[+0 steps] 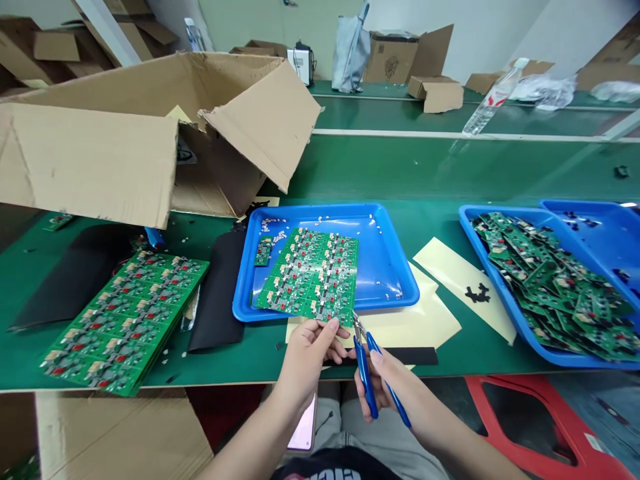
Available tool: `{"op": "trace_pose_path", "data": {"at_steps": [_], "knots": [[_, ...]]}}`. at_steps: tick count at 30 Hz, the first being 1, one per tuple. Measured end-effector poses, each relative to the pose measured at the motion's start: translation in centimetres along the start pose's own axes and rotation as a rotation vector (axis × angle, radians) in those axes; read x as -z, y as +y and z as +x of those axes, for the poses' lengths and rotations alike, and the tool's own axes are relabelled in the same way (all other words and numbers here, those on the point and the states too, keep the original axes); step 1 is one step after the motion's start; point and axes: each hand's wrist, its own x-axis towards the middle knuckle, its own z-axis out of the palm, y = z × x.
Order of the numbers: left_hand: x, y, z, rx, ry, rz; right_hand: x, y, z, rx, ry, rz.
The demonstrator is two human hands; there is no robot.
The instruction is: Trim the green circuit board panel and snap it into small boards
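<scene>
A green circuit board panel [315, 273] rests over the left part of a blue tray [387, 267]. At the panel's near edge, my left hand [315, 350] pinches it between thumb and fingers. My right hand [387, 383] is closed around the blue handles of a pair of flush cutters [367, 373]. The cutter jaws touch the panel's near right corner; whether they are fully closed I cannot tell. One small separate board [263, 251] lies in the tray at the left, beside tiny white bits.
A stack of board panels [125, 320] stands at the left, next to a black sleeve [217, 293]. An open cardboard box [90, 157] overhangs the back left. Another blue tray [525, 340] at the right holds a heap of separated boards [555, 287]. Yellow paper [445, 323] lies underneath.
</scene>
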Motion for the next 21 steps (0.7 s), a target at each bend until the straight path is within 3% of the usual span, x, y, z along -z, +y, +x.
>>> {"op": "trace_pose_path", "data": {"at_steps": [7, 21], "knots": [[0.2, 0.5, 0.4, 0.083, -0.016, -0.024, -0.1, -0.4, 0.0, -0.005, 0.010, -0.090], [-1.3, 2.2, -0.1, 0.009, 0.114, 0.281, 0.9, -1.7, -0.5, 0.000, -0.003, -0.176]]}}
